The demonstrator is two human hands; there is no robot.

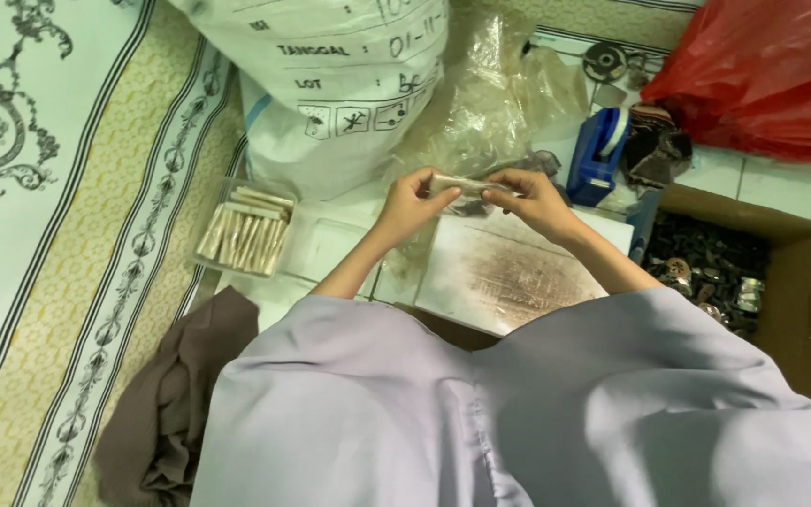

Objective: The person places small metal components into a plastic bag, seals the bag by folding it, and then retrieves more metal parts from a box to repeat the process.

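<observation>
Pinched between left hand and right hand — 1 small wrapped roll; finished rolls left of it, loose parts right — unwrapped.

The slim paper-wrapped roll is held between the left hand at its nine o'clock end and the right hand at its three o'clock end, above the worn flat white board. At nine o'clock lies the clear plastic tray with more rolls in it. The big white woven sack stands at eleven o'clock, the blue tape dispenser at one o'clock, the red plastic bag beyond it. The brown cardboard box of small metal parts sits at three o'clock.
</observation>
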